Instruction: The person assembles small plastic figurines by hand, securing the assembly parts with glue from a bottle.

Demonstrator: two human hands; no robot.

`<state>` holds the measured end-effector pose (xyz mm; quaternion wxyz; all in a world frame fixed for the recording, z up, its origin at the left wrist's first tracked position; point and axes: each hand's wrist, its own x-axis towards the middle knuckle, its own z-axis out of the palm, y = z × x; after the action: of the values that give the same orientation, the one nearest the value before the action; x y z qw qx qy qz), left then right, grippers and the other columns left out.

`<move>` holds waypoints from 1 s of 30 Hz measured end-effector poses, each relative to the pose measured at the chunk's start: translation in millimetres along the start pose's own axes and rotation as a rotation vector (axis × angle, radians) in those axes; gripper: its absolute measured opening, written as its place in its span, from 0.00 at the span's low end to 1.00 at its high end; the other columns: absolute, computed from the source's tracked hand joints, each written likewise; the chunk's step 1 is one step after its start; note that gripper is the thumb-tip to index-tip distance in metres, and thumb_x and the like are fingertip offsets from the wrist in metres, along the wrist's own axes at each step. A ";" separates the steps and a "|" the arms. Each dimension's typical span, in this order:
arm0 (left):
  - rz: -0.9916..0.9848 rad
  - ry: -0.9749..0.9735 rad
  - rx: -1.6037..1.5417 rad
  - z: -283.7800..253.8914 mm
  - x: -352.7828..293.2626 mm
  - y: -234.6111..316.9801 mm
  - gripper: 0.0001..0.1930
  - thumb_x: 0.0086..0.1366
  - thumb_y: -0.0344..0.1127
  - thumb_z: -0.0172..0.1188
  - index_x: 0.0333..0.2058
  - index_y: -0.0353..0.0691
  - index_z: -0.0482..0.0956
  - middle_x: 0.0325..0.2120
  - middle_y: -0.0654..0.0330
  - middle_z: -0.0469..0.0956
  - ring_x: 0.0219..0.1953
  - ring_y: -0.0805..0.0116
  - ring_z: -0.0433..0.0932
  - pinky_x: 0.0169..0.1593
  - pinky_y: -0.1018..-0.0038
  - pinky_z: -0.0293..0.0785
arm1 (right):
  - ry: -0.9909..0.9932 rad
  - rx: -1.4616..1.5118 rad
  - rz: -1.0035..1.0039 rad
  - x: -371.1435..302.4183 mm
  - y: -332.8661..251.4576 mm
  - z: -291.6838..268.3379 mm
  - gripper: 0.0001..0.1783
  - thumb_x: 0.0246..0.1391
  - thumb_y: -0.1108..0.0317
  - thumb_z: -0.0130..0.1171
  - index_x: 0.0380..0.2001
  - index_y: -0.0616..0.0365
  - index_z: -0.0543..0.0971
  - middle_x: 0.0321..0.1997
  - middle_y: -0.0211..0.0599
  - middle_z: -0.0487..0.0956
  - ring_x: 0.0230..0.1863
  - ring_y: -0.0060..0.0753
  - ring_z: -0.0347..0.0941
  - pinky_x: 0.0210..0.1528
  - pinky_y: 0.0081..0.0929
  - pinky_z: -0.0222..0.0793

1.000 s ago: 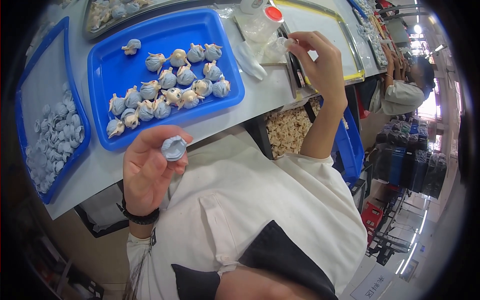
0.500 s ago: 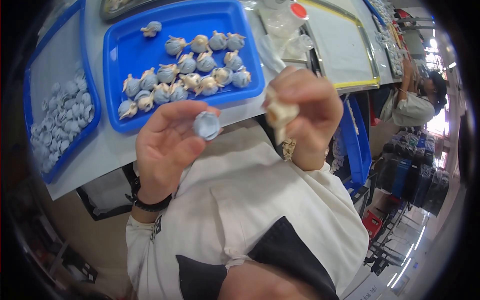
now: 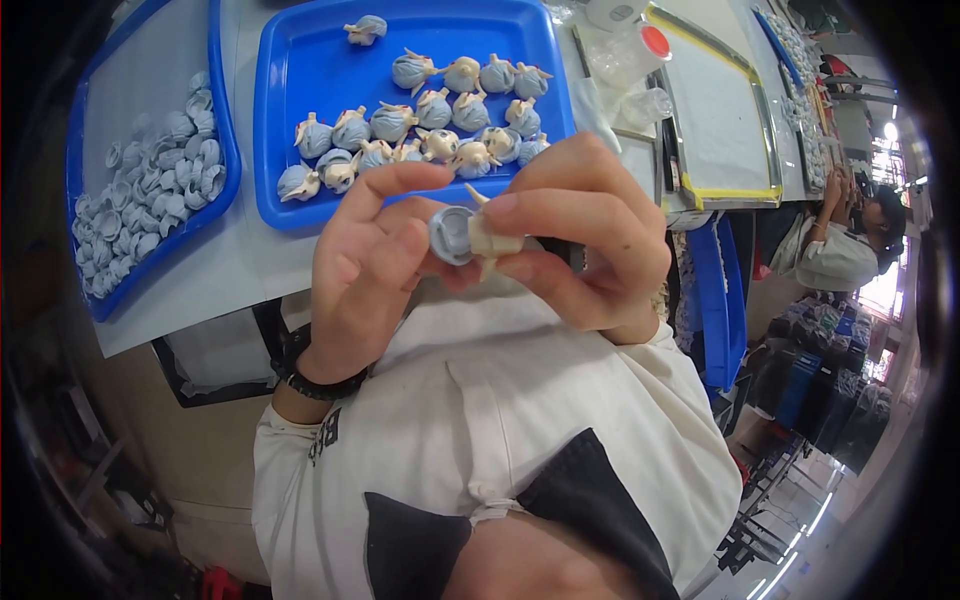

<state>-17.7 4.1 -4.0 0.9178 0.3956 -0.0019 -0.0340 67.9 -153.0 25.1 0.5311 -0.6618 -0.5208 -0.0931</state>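
Observation:
My left hand (image 3: 370,265) holds a small grey-blue cup-shaped piece, a doll's hair shell (image 3: 451,234), its hollow side turned to the right. My right hand (image 3: 590,240) pinches a cream doll head (image 3: 493,236) with pointed side parts between thumb and fingers. The two pieces are close together in front of my chest; I cannot tell whether they touch. Beyond my hands, a blue tray (image 3: 320,90) holds rows of cream heads with grey-blue hair (image 3: 390,122) fitted on. One such head (image 3: 366,30) lies apart near the tray's far left corner.
To the left, another blue tray (image 3: 232,150) holds a heap of loose grey-blue shells (image 3: 150,190). Clear plastic bottles, one with a red cap (image 3: 655,42), stand at the far right beside a yellow-edged frame (image 3: 735,195). A co-worker (image 3: 850,240) sits further right.
My right hand has moved left with the cream head, bringing it up to the grey-blue shell. The shell has turned its hollow toward the head. The view has shifted slightly.

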 end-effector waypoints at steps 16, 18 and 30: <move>-0.092 -0.047 -0.057 -7.2 -3.2 -2.9 0.13 0.64 0.41 0.44 0.36 0.35 0.63 0.28 0.54 0.73 0.26 0.72 0.74 0.29 0.79 0.70 | -0.168 -0.106 0.060 4.8 -5.6 -1.9 0.17 0.28 0.73 0.64 0.30 0.60 0.78 0.24 0.33 0.71 0.25 0.27 0.68 0.26 0.20 0.62; -0.105 -0.045 -0.047 -7.2 -3.6 -3.3 0.13 0.64 0.41 0.44 0.36 0.35 0.63 0.28 0.55 0.73 0.25 0.72 0.73 0.28 0.79 0.70 | -0.181 -0.098 0.062 5.3 -5.3 -1.9 0.18 0.28 0.72 0.64 0.30 0.60 0.78 0.24 0.33 0.71 0.24 0.27 0.68 0.25 0.20 0.62; -0.146 0.009 -0.105 -16.2 -4.3 -3.7 0.15 0.63 0.46 0.44 0.36 0.39 0.65 0.25 0.62 0.71 0.28 0.76 0.72 0.33 0.80 0.69 | -0.165 -0.173 0.012 7.2 -9.0 10.1 0.30 0.28 0.56 0.64 0.40 0.57 0.77 0.29 0.33 0.67 0.28 0.29 0.63 0.30 0.20 0.59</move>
<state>-21.7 13.6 -17.7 0.9324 0.3461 0.0328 -0.0990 59.6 -141.6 31.1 0.4281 -0.7137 -0.5486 -0.0796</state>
